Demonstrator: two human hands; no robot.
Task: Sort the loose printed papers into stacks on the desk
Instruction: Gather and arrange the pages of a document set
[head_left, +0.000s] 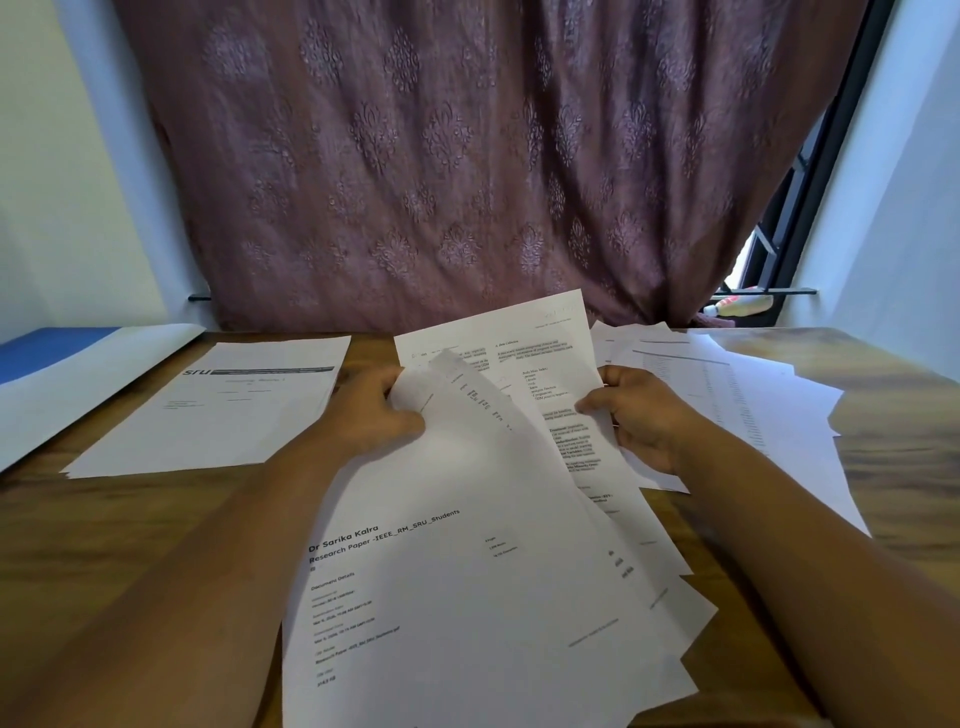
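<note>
I hold a fanned bundle of printed papers (467, 571) above the wooden desk (130, 530), its front sheet headed "Research Paper". My left hand (374, 410) grips the bundle's upper left edge, thumb curled over a bent sheet. My right hand (639, 415) pinches a two-column text sheet (524, 353) raised at the back of the bundle. A neat stack (218, 410) with an "sru" header lies flat at the left. A loose spread of papers (753, 405) with tables lies at the right, partly hidden by my right arm.
A large white sheet over something blue (67, 374) lies at the desk's far left. A patterned maroon curtain (467, 156) hangs behind the desk. A window grille and a bottle (737, 306) on a ledge show at the right.
</note>
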